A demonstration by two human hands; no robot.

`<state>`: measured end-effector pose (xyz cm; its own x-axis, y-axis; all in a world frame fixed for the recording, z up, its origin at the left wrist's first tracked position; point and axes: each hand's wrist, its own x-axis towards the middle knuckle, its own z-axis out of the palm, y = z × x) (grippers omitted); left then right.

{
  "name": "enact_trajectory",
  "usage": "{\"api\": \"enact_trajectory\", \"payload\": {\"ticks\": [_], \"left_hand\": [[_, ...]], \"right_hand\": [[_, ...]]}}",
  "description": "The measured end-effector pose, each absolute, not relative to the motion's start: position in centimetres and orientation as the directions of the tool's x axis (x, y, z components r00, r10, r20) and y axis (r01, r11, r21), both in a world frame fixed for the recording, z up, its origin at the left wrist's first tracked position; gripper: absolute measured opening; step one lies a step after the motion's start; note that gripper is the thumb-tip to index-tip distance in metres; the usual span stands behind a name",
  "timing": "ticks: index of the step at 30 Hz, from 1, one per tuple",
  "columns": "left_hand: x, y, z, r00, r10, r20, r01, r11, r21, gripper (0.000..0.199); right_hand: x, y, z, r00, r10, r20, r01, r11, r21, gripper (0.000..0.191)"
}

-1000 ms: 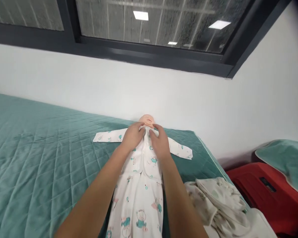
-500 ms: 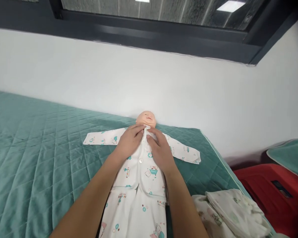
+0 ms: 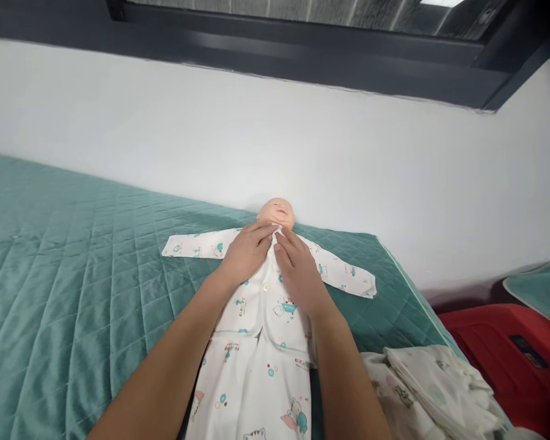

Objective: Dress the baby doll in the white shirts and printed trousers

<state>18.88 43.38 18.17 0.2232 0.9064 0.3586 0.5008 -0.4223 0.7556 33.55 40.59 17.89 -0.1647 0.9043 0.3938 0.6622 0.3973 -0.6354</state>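
A baby doll (image 3: 276, 211) lies on its back, its head near the wall and its arms spread sideways. It wears a white printed baby shirt (image 3: 252, 305) with a front placket and a round button (image 3: 266, 287) at mid-chest. White printed pants (image 3: 256, 391) cover its legs. On the upper chest, my left hand (image 3: 249, 249) has its fingertips at the collar and its thumb by the placket, closed on the shirt's edge. Opposite it, my right hand (image 3: 297, 266) is closed on the other side of the collar opening. The fabric under my fingers is hidden.
The doll lies on a green quilted cover (image 3: 96, 263) against a white wall (image 3: 211, 134). Folded printed cloths (image 3: 435, 385) lie at the lower right. Beyond the cover's right edge stands a red plastic object (image 3: 499, 342). A dark window frame (image 3: 279, 55) runs above.
The view has shifted slightly, moving the doll a little up and right in the picture. Both hands stay at the collar, with small finger movements.
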Motion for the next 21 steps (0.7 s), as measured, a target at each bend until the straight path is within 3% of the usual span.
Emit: {"api": "enact_trajectory", "payload": {"ticks": [2, 9, 15, 21], "left_hand": [[18.93, 43.23, 18.4, 0.219, 0.911, 0.35, 0.505, -0.413, 0.758, 0.042], [19.14, 42.88, 18.86, 0.218, 0.915, 0.34, 0.523, -0.404, 0.751, 0.041], [19.14, 43.01, 18.69, 0.215, 0.916, 0.339, 0.52, -0.401, 0.754, 0.04], [19.17, 43.31, 18.41, 0.18, 0.913, 0.366, 0.486, -0.406, 0.774, 0.038]], "right_hand": [[33.33, 40.51, 17.91, -0.16, 0.903, 0.398, 0.67, 0.396, -0.629, 0.043], [32.82, 40.17, 18.26, 0.131, 0.953, 0.273, 0.492, 0.176, -0.853, 0.039], [32.93, 40.43, 17.96, 0.042, 0.921, 0.388, 0.525, 0.31, -0.793, 0.026], [32.73, 40.36, 18.16, 0.019, 0.907, 0.42, 0.615, 0.321, -0.72, 0.035]]}}
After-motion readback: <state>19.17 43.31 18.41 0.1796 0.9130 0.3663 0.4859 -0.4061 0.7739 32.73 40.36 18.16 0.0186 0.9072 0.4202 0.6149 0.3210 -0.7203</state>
